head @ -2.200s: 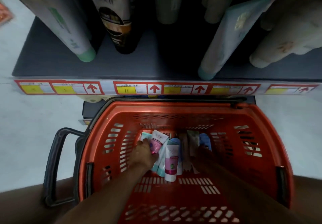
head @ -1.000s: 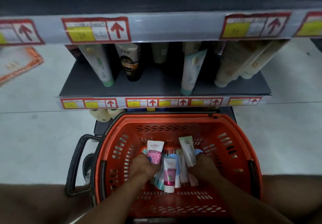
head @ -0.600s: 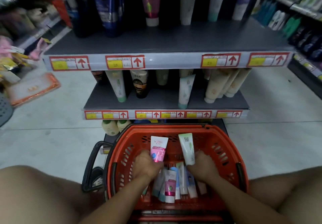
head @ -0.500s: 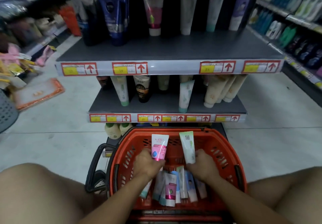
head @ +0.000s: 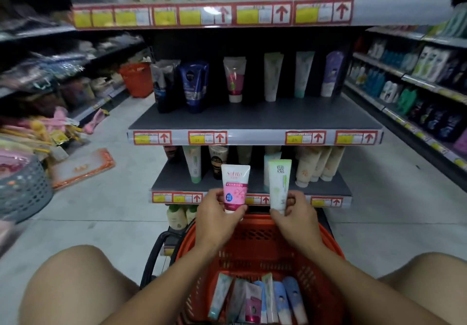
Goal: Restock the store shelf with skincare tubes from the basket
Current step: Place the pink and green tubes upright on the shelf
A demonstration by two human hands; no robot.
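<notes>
- Two tubes are held upright above the orange basket (head: 326,248), in front of the lower shelf (head: 328,188).
- Left hand (head: 217,219): grip closed round the pink-and-white tube (head: 235,185) near its cap end.
- Right hand (head: 295,217): grip pinching the white-and-green tube (head: 279,183) at its lower end.
- Several more tubes (head: 257,299) lie in the basket bottom.
- Middle shelf (head: 255,117): tubes stand at its back.

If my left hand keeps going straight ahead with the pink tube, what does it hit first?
Probably the lower shelf's price strip. The left hand holds the pink tube upright right before that edge; depth is unclear, so it might clear it and reach the dark tube behind.
</notes>
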